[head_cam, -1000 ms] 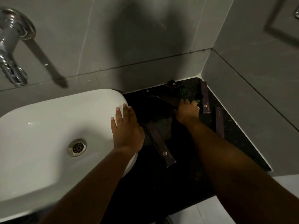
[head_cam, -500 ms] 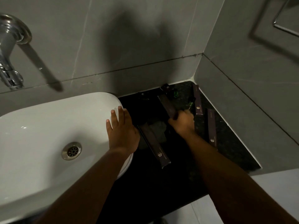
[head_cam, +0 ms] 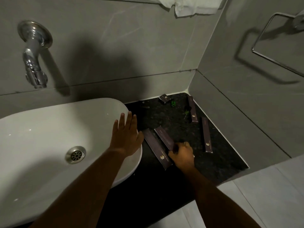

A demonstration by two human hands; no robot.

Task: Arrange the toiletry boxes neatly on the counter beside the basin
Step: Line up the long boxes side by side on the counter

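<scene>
Box [head_cam: 165, 138] end inside curled right hand [head_cam: 182, 153] (fingertips hidden)

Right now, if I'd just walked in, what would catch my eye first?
Probably the big white basin at left, with the left hand spread flat on its rim. Next, on the dark counter in the corner, the right hand grips a long purple box lying beside another long box. Two similar boxes line the right wall.

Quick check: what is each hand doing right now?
Left hand: open, fingers spread, resting on the basin rim.
Right hand: closed on the near end of a long dark box.
</scene>
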